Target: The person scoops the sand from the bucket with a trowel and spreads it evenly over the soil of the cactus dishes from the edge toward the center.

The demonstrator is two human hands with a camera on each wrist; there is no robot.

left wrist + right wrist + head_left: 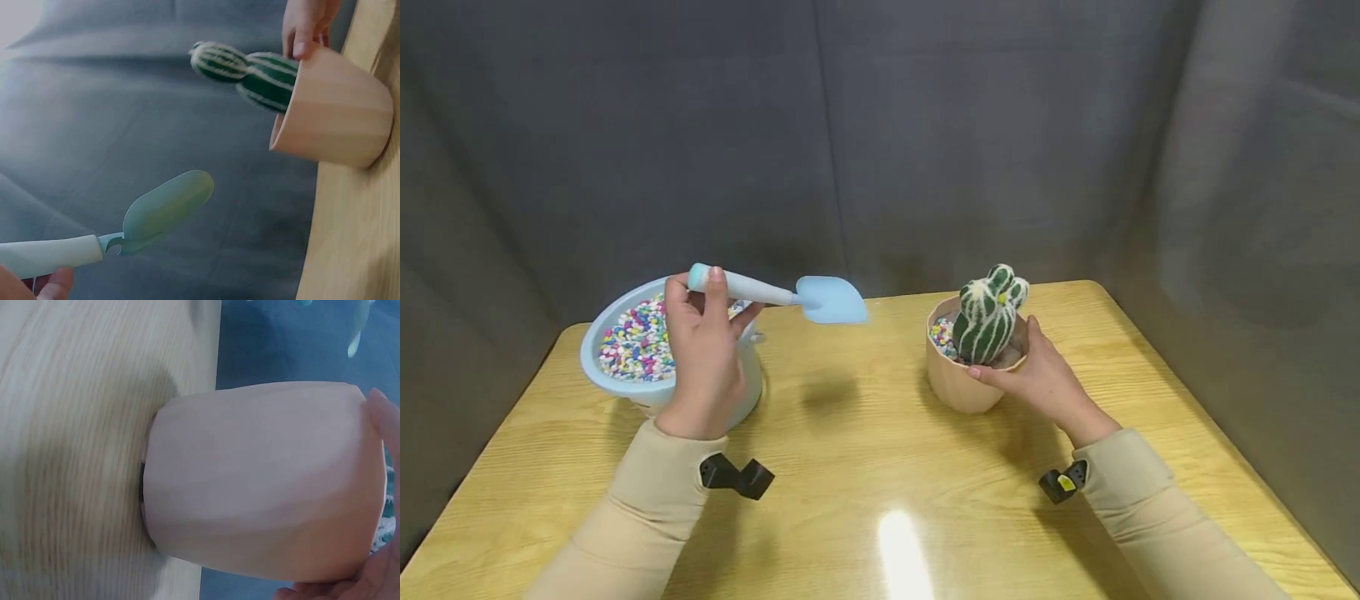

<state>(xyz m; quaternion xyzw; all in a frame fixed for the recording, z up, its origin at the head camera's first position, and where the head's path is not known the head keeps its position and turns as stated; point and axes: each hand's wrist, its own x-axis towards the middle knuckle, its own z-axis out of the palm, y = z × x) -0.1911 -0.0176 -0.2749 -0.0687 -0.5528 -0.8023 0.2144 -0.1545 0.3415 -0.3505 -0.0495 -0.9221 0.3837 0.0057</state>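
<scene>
My left hand (707, 358) grips the white handle of a small garden trowel (832, 300), held level above the table beside the bucket. Its light blue blade points right, and I see no pebbles on it. On the right, my right hand (1052, 379) holds a peach flowerpot (962, 387) by the rim, thumb at the near edge and fingers around the side. Inside stands a green cactus (985, 333) with white fuzzy stripes, with colourful pebbles (942, 336) at its left. The right wrist view shows the pot's wall (262, 481) close up, its base on the table.
At the left stands a light blue bucket (592, 358) full of multicoloured pebbles (634, 342), partly hidden by the left hand. The wooden table (820, 500) reaches back to a grey curtain (880, 150), which also hangs along both sides.
</scene>
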